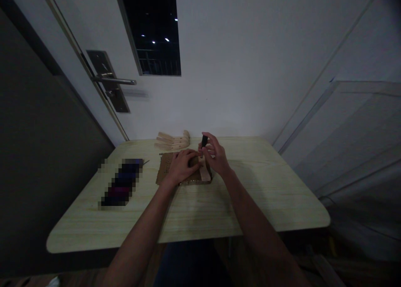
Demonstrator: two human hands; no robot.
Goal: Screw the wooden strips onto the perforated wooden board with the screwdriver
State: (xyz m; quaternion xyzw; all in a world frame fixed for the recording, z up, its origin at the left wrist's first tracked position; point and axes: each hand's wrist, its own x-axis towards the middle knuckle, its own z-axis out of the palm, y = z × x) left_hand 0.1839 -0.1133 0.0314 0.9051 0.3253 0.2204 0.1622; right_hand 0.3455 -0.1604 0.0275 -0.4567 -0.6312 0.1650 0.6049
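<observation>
Near the back of the table, my right hand (216, 153) is closed around the upright black handle (204, 141) of a small hand tool. Its tip points down at a pale wooden piece (204, 172), and I cannot make out what kind of tip it is. That piece lies on the right part of a brown corrugated cardboard slab (163, 170). My left hand (181, 166) rests over the slab, its thumb and fingertips holding the wooden piece down from the left. The fingers partly cover both slab and wood.
Behind the slab lie several pale curved wooden strips (172, 141) with small dark holes. To the left, a blurred-out dark item (120, 182) has a thin pointed thing (145, 162) beside it. The table (266, 203) stands against a white door with a metal handle (119, 81).
</observation>
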